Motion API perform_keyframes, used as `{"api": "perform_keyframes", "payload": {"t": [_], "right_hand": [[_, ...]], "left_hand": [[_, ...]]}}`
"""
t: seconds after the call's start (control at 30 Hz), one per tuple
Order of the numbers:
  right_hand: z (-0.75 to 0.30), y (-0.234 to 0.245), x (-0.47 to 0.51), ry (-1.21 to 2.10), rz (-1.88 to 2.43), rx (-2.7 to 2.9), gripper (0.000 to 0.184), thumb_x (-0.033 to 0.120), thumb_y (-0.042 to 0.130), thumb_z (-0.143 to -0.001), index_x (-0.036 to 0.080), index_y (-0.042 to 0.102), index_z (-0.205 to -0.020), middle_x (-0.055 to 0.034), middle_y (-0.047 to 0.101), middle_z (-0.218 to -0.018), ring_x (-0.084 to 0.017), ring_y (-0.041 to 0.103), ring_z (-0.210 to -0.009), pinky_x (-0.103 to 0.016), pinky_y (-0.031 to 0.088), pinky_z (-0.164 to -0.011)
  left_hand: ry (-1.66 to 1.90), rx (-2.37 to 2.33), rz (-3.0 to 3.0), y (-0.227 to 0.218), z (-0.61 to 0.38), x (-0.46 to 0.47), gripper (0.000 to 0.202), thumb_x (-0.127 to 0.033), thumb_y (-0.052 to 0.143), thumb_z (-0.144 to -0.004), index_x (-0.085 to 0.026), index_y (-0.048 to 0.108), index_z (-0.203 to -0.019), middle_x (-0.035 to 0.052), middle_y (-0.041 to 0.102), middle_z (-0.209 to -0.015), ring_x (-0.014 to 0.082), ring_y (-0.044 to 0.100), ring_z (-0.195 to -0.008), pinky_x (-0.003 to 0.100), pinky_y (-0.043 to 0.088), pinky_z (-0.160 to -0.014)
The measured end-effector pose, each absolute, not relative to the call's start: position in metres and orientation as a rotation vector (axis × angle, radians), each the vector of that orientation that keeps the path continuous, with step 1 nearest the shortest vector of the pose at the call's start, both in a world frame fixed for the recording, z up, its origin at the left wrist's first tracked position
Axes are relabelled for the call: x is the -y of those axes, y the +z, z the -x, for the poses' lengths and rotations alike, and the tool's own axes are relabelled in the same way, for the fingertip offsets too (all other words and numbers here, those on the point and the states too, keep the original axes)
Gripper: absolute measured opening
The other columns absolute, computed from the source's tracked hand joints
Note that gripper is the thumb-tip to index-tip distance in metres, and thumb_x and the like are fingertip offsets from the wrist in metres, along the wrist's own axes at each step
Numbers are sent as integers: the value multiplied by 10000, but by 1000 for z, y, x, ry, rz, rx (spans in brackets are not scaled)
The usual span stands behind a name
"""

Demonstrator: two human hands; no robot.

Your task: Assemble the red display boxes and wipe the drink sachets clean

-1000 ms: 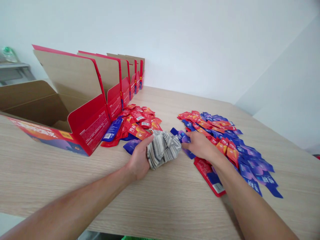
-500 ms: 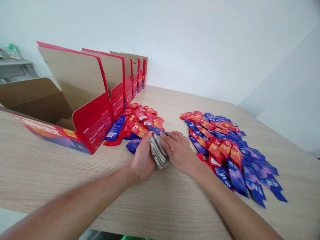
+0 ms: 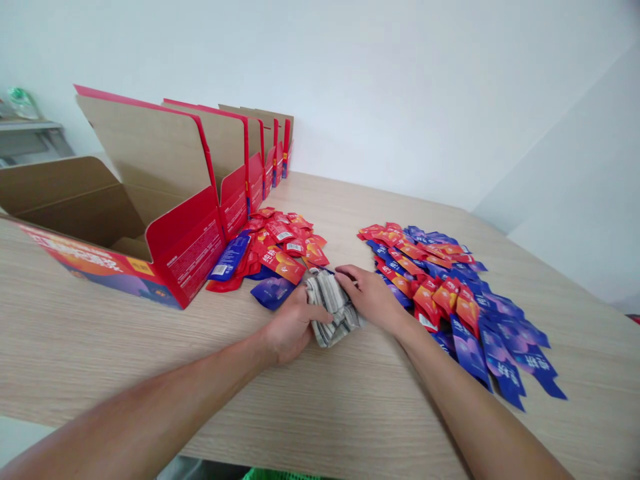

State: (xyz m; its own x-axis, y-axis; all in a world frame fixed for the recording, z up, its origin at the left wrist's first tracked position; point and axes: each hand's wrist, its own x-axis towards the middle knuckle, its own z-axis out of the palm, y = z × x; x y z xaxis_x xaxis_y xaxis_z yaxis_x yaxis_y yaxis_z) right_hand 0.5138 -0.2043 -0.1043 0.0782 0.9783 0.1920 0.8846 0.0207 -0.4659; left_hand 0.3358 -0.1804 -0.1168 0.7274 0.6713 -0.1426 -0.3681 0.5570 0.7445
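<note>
A crumpled grey-and-white striped cloth [image 3: 333,308] lies on the wooden table [image 3: 310,400] between both my hands. My left hand [image 3: 290,325] grips its left side with the thumb laid over the fabric. My right hand [image 3: 369,298] holds the right side, fingers curled over the top. A small pile of red and blue sachets [image 3: 273,254] sits just beyond the left hand. A larger spread of red and blue sachets [image 3: 450,287] lies to the right of my right hand.
A row of open red cardboard boxes [image 3: 187,200] with raised lids runs along the table's left side toward the white wall. A grey shelf [image 3: 30,137] stands at far left. The table's near edge is close below my forearms.
My right hand came back from the right sachet pile to the cloth. Both hands bunched the cloth smaller and shifted it slightly toward me.
</note>
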Motion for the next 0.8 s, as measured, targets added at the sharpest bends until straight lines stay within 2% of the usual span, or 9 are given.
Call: {"api": "perform_keyframes", "payload": {"t": [0.13,0.2,0.3,0.37,0.43,0.5,0.63,0.7,0.8], "right_hand": [[-521,-107,202,214,1952,1851,341,194,467,-1004,151,669,-1276,-121,751,-1221,-230,703,-1097,-313,484,-951],[-525,-106,202,226,1962,1861,316,139,488,-959,157,705,-1188,-100,773,-1137,-217,712,-1044,-289,486,-915],[-532,-101,206,220,1988,1843,268,175,471,-974,173,738,-968,-59,776,-882,-207,717,-843,-275,490,-783],[-535,-96,211,120,2034,1727,309,238,438,-1004,168,734,-951,-69,762,-821,-226,711,-779,-297,490,-741],[-531,-93,218,-48,2005,1566,358,291,403,-1024,165,735,-1068,-102,783,-924,-258,735,-854,-333,517,-785],[-519,-94,224,-142,1886,1517,421,333,376,-1039,160,701,-1243,-138,774,-1147,-282,736,-1047,-381,539,-914],[-484,-106,233,80,1692,1795,641,491,380,-1051,51,498,-1502,-213,526,-1530,-298,517,-1424,-445,442,-1165],[-471,-112,234,142,1673,1846,728,539,383,-1048,10,415,-1547,-244,428,-1589,-308,433,-1483,-468,404,-1205],[-461,-116,236,99,1643,1860,644,467,355,-1074,22,451,-1529,-242,477,-1558,-290,455,-1470,-464,397,-1218]], "left_hand": [[622,-417,-803,-117,-336,182,424,-37,697,-529,-139,693,-940,86,764,-890,255,720,-856,315,532,-717],[614,-387,-818,-116,-335,182,406,-44,693,-528,-131,700,-925,95,765,-884,262,721,-853,320,534,-718],[634,-371,-822,-115,-334,182,440,-38,672,-529,-133,705,-958,102,771,-924,263,722,-869,314,531,-713],[650,-388,-817,-114,-334,181,450,-41,666,-536,-131,702,-975,104,770,-930,259,720,-852,320,533,-712],[666,-414,-795,-113,-335,180,449,-42,666,-536,-126,698,-976,99,764,-916,251,714,-833,327,535,-721],[701,-416,-763,-111,-335,180,449,-37,665,-526,-130,690,-965,80,753,-890,235,700,-819,320,527,-726],[801,-382,-762,-109,-332,179,412,-33,643,-507,-160,659,-899,5,687,-787,166,627,-720,272,474,-654],[821,-388,-785,-109,-331,178,382,-25,616,-496,-164,638,-851,-22,635,-737,136,579,-682,252,444,-625],[828,-403,-794,-109,-330,176,364,-12,580,-475,-164,617,-804,-36,593,-706,115,545,-666,236,416,-615]]}}
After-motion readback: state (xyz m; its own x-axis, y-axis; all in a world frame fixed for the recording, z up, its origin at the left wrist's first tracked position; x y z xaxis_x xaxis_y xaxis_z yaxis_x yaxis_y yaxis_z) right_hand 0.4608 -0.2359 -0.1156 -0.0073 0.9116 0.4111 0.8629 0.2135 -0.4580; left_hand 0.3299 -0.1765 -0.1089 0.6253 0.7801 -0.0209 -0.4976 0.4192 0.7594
